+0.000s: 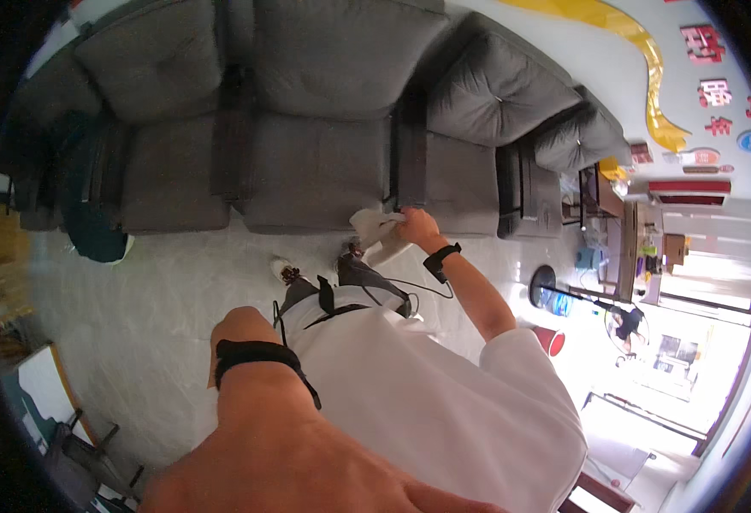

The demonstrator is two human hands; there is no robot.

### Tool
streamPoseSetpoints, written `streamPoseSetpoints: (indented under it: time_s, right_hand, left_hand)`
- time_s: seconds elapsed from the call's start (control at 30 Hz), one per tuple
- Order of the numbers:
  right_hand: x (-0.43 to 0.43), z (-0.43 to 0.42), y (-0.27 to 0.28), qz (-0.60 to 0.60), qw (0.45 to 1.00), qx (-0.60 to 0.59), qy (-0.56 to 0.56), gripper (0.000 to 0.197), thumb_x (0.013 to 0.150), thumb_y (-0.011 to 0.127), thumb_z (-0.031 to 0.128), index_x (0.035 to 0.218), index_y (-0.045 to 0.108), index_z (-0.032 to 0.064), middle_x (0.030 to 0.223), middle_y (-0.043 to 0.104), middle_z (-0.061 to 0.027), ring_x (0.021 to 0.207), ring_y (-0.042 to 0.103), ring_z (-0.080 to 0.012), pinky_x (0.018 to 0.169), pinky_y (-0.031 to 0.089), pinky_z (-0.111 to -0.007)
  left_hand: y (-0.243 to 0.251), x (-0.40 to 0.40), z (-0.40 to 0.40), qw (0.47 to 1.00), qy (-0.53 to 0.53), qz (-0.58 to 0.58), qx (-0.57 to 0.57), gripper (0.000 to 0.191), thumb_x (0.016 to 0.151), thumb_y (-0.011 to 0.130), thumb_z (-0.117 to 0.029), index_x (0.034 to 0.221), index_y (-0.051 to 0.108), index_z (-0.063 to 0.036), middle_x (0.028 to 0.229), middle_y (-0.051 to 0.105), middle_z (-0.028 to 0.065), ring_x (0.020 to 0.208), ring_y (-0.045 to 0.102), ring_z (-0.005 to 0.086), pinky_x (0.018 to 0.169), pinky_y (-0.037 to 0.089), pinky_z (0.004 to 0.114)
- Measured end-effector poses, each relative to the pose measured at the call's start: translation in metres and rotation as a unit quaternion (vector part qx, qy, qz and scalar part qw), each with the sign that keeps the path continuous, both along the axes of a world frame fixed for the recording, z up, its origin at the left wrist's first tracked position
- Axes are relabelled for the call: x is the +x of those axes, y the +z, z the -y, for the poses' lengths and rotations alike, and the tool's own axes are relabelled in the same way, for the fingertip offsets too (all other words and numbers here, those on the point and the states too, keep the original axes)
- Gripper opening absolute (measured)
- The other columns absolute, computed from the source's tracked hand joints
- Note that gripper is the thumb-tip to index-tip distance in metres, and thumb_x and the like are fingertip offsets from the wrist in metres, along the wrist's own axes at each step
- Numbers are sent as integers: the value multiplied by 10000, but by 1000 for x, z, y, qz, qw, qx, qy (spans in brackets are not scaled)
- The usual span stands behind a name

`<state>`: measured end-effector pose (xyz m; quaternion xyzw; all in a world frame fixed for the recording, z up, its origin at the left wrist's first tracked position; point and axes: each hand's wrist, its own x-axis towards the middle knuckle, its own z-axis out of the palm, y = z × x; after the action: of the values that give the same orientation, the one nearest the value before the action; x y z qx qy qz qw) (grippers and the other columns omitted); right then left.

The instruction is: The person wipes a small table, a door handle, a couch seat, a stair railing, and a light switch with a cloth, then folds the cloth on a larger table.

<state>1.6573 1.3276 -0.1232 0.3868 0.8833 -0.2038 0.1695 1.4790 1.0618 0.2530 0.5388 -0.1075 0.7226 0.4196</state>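
Note:
My right hand [419, 226] is closed on a pale, crumpled cloth [375, 232], which hangs in front of the grey sofa [318, 173] near a dark armrest. A black strap with a small device is on that wrist. My left hand [286, 465] is raised close to the camera, large at the bottom edge; its back shows, its fingers are mostly cut off, and a black band is round the wrist. Below me are my white shirt, dark trousers and shoes, with a thin black cable by the legs.
A row of grey sofa seats runs across the top. Dark green fabric [96, 234] hangs at the left end. A standing fan [626, 324], a red bucket [550, 341] and a cluttered desk [629, 256] are at right. A dark chair [87, 455] stands at lower left.

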Motion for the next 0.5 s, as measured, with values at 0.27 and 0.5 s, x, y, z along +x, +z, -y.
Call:
streamPoseSetpoints:
  time_s: [0.27,0.5]
  right_hand:
    - [80,14,-28,-134,988,57,-55,342,760,670,265,1045,652,75,934,681,-202,906,640,-411,791,514,-491]
    - [87,8,-12,-62,986,-58,-144,322,770,645,257,1034,661,73,922,686,-202,910,644,-401,789,510,-494]
  left_hand:
    - [9,21,-51,996,-85,20,29,461,955,484,-339,1259,509,6,1213,571,222,1081,609,368,943,465,497]
    - [9,39,-93,992,-118,7,36,502,973,447,-361,1305,465,15,1258,539,242,1105,601,372,958,460,494]
